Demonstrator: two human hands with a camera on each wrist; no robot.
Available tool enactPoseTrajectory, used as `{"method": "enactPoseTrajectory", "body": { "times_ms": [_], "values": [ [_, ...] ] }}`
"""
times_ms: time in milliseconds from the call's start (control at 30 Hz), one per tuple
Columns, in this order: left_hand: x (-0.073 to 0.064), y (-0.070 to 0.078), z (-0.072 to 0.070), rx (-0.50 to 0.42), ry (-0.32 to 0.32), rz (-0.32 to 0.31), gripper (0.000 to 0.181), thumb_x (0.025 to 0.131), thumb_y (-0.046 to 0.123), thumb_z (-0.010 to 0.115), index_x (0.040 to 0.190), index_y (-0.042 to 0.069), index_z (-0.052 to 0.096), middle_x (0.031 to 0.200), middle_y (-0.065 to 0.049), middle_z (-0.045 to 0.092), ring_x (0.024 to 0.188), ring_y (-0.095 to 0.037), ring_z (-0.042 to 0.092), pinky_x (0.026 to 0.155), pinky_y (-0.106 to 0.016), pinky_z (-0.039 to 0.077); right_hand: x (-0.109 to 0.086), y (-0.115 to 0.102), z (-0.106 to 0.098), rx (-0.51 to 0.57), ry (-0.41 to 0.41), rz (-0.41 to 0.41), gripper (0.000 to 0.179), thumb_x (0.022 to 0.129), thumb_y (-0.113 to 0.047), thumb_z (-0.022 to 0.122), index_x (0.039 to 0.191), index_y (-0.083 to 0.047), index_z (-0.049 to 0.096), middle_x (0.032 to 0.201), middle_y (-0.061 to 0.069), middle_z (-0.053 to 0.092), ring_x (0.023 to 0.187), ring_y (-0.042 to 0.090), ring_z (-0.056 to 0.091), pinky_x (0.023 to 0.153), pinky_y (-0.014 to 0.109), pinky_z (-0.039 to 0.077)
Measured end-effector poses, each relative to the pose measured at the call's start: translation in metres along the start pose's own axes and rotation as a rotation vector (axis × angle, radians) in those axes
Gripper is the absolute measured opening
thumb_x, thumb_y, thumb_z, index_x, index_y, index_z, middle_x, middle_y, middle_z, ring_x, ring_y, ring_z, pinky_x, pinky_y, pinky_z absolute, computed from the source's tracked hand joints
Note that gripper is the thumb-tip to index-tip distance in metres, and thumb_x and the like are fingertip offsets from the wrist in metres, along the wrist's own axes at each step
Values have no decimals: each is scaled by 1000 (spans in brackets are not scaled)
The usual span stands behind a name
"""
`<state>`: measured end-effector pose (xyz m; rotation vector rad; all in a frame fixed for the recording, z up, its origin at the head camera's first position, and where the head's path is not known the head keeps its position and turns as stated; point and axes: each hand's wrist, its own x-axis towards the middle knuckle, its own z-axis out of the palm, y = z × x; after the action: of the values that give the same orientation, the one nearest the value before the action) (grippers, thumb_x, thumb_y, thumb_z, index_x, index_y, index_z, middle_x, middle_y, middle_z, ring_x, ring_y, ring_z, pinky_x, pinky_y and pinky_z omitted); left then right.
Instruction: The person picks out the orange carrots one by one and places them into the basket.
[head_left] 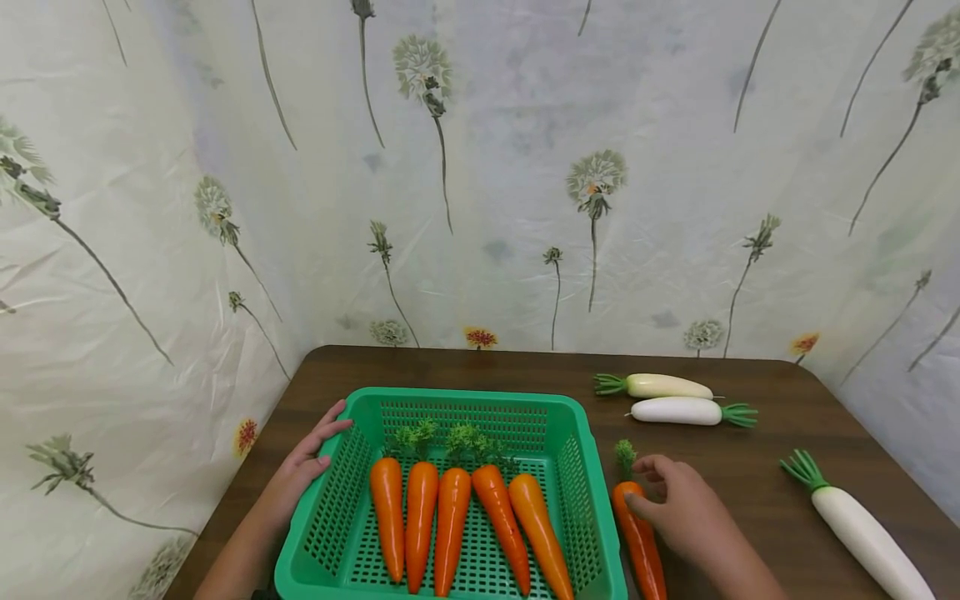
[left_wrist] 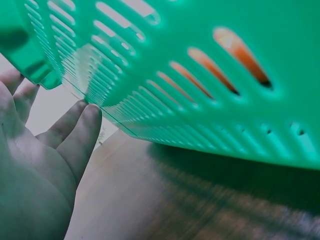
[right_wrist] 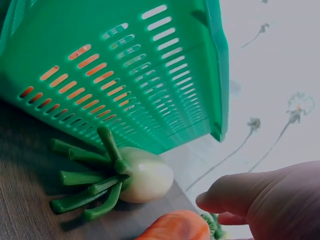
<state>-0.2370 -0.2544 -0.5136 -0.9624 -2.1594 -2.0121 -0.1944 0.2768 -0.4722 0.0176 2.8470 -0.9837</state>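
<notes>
My left hand (head_left: 303, 467) rests on the left rim of a green plastic basket (head_left: 592, 475), its fingers nearly straight. The left wrist view shows those fingertips (left_wrist: 92, 112) against the basket's outer slotted wall. Several orange carrots (head_left: 452, 517) lie side by side in the basket, leafy tops toward the back. To the right of the basket, another carrot (head_left: 643, 546) lies on the table. My right hand (head_left: 686, 508) is at its leafy end, thumb and fingers spread apart over it. In the right wrist view, the thumb (right_wrist: 220, 197) hangs just above the carrot's orange end (right_wrist: 182, 225).
Two white radishes (head_left: 675, 411) lie at the back right of the brown table (head_left: 450, 367). A larger white radish (head_left: 870, 542) lies at the far right. Beside the basket wall, the right wrist view has a radish (right_wrist: 147, 175) with thick green stalks. A flower-patterned curtain (head_left: 510, 167) hangs behind.
</notes>
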Motion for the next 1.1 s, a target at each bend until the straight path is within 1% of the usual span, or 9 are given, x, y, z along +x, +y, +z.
{"method": "enactPoseTrajectory", "body": {
  "times_ms": [133, 467, 600, 733, 867, 1000, 1100],
  "values": [
    [0, 0, 0, 4, -2, 0, 45, 109, 2, 31, 148, -19, 35, 176, -1, 15, 153, 9, 19, 112, -12, 31, 0, 2, 2, -8, -7, -3, 57, 94, -32, 77, 136, 2, 60, 134, 28, 59, 117, 45, 62, 92, 58, 54],
    [-1, 1, -1, -6, -8, 6, 45, 109, 0, 30, 149, -19, 35, 176, 2, 15, 153, 8, 20, 112, -13, 33, 4, 8, 7, 19, -34, -13, 61, 93, -31, 79, 139, 2, 57, 132, 24, 63, 111, 36, 66, 89, 55, 55],
    [0, 2, -1, -8, -10, -4, 45, 109, 2, 31, 149, -18, 35, 176, 1, 14, 154, 7, 19, 112, -13, 34, 5, 11, 9, 65, -75, -10, 65, 92, -29, 80, 142, 3, 53, 133, 23, 63, 109, 32, 66, 87, 51, 56],
    [0, 1, 0, -18, -14, -4, 45, 110, 2, 31, 149, -18, 34, 177, 0, 14, 154, 7, 19, 112, -13, 34, 5, 13, 10, 112, -124, -21, 69, 92, -28, 80, 145, 3, 49, 135, 25, 61, 111, 34, 65, 86, 49, 57],
    [0, 1, 0, -24, -17, 4, 45, 109, 1, 30, 149, -19, 34, 177, 0, 14, 154, 6, 19, 112, -13, 34, 5, 15, 11, 137, -136, -39, 68, 91, -23, 81, 145, 4, 48, 136, 26, 60, 113, 37, 65, 85, 49, 57],
    [0, 0, 0, -22, -14, 9, 45, 109, 1, 30, 148, -20, 33, 177, -1, 14, 154, 7, 20, 112, -13, 34, 3, 17, 11, 172, -156, -46, 68, 90, -18, 81, 145, 4, 47, 135, 25, 59, 111, 35, 64, 82, 46, 57],
    [0, 0, 0, -17, -11, 8, 45, 109, 2, 31, 148, -20, 34, 176, 0, 15, 154, 7, 20, 112, -13, 34, 2, 18, 11, 178, -174, -58, 70, 89, -17, 81, 146, 4, 47, 134, 25, 56, 110, 33, 63, 80, 44, 56]
  ]
}}
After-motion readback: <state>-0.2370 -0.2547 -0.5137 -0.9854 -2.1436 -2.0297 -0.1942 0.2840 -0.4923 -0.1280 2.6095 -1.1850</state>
